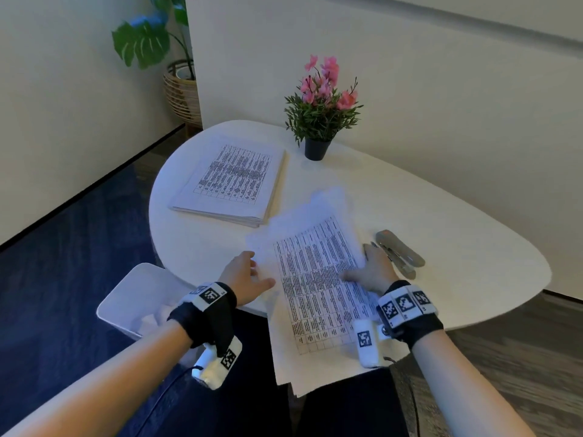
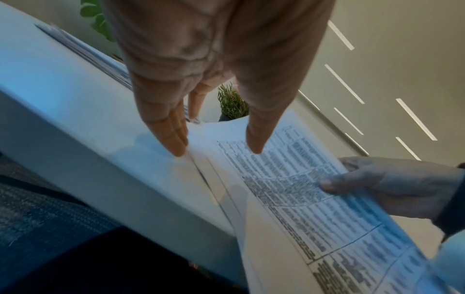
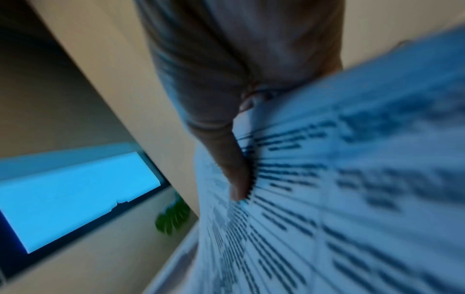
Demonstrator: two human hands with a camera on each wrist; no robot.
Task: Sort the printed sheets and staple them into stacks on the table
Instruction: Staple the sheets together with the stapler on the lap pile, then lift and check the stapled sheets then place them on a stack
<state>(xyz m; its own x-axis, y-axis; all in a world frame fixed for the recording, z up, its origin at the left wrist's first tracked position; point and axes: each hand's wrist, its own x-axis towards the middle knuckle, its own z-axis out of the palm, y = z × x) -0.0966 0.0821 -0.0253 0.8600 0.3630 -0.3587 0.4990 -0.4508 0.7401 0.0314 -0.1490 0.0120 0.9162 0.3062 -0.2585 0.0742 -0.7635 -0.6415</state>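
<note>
Your head cam looks down and forward from above the bench [image 1: 441, 216], wide enough to catch both wrists. The left wrist cam sits right behind your left hand [image 2: 214, 59], aimed along the fingers across the printed sheets [image 2: 314, 199]. The right wrist cam is jammed up close against the same sheets, blurry, facing the wall. All three share those sheets.

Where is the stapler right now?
In the head view, the stapler lies on the white table, just right of the right hand gripping the loose printed sheets; neither hand touches it.
</note>
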